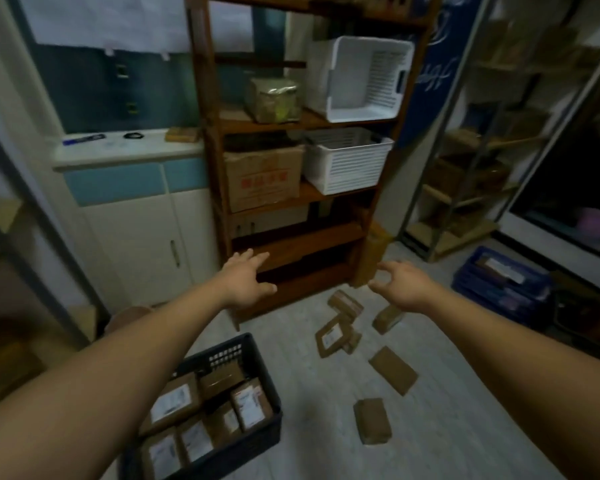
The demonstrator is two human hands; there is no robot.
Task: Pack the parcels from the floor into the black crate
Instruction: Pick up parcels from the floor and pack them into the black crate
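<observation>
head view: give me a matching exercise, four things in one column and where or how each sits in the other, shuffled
1. black crate
2. blue crate
3. cardboard box
4. upper white basket

A. tipped on its side
B. floor, far right
C. floor, lower left, parcels inside
D. wooden shelf, beside the lower white basket

Pairs: 1-C, 2-B, 3-D, 4-A

One black crate (244, 448), two white baskets (347, 166)
</observation>
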